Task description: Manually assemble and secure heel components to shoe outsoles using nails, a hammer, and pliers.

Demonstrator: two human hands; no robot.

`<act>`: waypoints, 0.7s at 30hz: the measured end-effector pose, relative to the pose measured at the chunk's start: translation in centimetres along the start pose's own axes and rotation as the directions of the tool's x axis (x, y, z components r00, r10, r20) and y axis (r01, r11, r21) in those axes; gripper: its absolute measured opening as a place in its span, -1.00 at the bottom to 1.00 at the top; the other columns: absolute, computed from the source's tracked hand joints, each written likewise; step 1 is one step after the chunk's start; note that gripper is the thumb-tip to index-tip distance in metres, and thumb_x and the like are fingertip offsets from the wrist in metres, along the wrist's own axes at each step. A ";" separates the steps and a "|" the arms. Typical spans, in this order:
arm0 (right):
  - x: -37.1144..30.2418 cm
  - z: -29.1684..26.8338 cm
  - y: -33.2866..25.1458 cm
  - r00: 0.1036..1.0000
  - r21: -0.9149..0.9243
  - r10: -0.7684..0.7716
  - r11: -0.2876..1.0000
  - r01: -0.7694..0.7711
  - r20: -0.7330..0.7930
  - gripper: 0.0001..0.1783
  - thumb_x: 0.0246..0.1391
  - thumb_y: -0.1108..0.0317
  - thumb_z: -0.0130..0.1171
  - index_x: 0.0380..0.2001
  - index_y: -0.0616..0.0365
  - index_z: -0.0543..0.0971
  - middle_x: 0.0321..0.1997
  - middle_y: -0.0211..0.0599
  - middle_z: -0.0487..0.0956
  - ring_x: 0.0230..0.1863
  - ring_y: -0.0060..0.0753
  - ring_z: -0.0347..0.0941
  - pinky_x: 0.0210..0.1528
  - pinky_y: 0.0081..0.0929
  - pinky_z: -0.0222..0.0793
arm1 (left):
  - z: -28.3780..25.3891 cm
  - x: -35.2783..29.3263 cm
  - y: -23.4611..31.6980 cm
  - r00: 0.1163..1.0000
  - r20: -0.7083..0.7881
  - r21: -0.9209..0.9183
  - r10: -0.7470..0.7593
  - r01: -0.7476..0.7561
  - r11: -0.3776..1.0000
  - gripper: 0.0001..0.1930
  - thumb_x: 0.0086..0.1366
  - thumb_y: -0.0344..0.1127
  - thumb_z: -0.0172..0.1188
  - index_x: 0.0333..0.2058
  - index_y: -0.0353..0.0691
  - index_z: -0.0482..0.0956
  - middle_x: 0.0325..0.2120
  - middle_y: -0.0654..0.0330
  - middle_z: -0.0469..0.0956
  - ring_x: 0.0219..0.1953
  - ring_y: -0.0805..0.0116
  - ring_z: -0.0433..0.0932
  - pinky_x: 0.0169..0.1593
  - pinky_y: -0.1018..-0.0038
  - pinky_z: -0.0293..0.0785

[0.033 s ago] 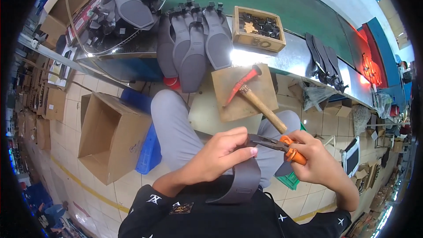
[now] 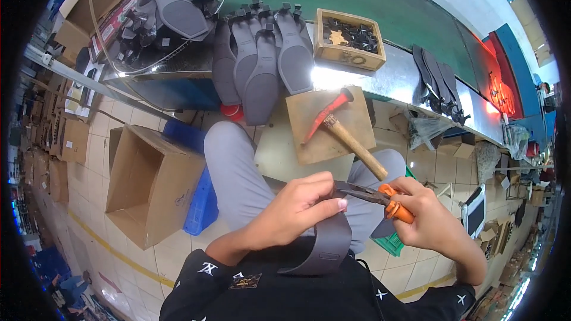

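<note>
In front of my torso, my left hand [image 2: 303,205] is closed on a dark, curved shoe sole [image 2: 330,246], which bends down below the fingers. My right hand [image 2: 423,209] grips the orange handles of a pair of pliers [image 2: 397,203]. Their dark jaws point left and meet the upper end of the sole by my left thumb; what exactly they pinch is hidden by the fingers. Just beyond my hands, a hammer [image 2: 348,139] with a red head and wooden handle lies across a square tan board [image 2: 303,151].
Several dark heeled soles [image 2: 260,86] lean together at the bench edge [image 2: 392,83]. A wooden box [image 2: 351,59] beside them holds small black parts. More soles [image 2: 439,83] lie right. On the floor at left stand an open cardboard box [image 2: 148,202] and a blue crate [image 2: 199,205].
</note>
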State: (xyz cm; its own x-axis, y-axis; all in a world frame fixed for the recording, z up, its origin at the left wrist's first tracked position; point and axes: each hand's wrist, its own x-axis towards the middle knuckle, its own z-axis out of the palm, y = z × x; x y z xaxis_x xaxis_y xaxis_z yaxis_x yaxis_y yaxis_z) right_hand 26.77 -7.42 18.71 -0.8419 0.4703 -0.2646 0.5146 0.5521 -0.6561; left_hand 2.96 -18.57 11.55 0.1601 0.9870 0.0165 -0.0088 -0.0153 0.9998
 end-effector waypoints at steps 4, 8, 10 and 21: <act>-0.1 -0.4 -1.8 0.999 -0.113 0.025 0.993 -0.021 0.033 -0.80 -0.23 0.53 0.19 -0.40 0.24 0.62 -0.11 -0.09 0.51 -0.12 -0.04 0.43 -0.09 -0.26 0.37 | -0.2 -0.7 0.3 1.000 -0.028 0.110 -0.008 0.011 0.994 -0.62 0.36 -0.23 0.13 -0.50 -0.43 0.29 -0.52 0.03 0.21 -0.46 0.13 0.28 -0.35 0.31 0.23; -0.1 -0.3 -2.8 0.999 -0.238 0.034 0.971 -0.031 0.009 -0.78 -0.22 0.52 0.19 -0.38 0.25 0.62 -0.11 -0.10 0.50 -0.16 -0.05 0.42 -0.12 -0.23 0.36 | -0.3 -1.1 0.9 0.997 -0.071 0.134 -0.019 0.028 0.991 -0.62 0.36 -0.23 0.13 -0.50 -0.43 0.31 -0.52 0.03 0.24 -0.48 0.11 0.29 -0.37 0.30 0.24; -0.1 -0.1 -2.9 0.999 -0.248 0.054 0.967 -0.051 0.006 -0.78 -0.22 0.52 0.18 -0.38 0.25 0.62 -0.10 -0.11 0.50 -0.16 -0.06 0.42 -0.13 -0.24 0.36 | -0.5 -0.9 0.8 0.997 -0.075 0.199 -0.029 0.044 0.979 -0.73 0.35 -0.25 0.14 -0.35 -0.41 0.55 -0.51 0.09 0.34 -0.45 0.24 0.37 -0.35 0.41 0.27; 1.7 -2.2 1.2 0.979 0.428 0.173 0.897 -0.114 -0.103 -0.73 -0.26 0.61 -0.04 -0.40 0.33 0.57 -0.10 -0.11 0.54 -0.01 -0.18 0.53 0.03 -0.36 0.41 | -1.8 -1.4 1.5 0.996 0.002 -0.043 -0.094 0.094 0.995 -0.78 0.30 -0.31 0.18 -0.36 -0.40 0.62 -0.45 0.14 0.51 -0.37 0.34 0.50 -0.26 0.47 0.36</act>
State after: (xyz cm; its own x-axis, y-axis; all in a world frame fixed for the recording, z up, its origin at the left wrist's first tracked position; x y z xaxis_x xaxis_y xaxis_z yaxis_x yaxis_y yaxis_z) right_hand 26.35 -4.45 18.97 -0.7188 0.6272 -0.3000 0.4877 0.1473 -0.8605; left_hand 0.94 -19.70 12.99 0.1624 0.9837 -0.0775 -0.0365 0.0845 0.9958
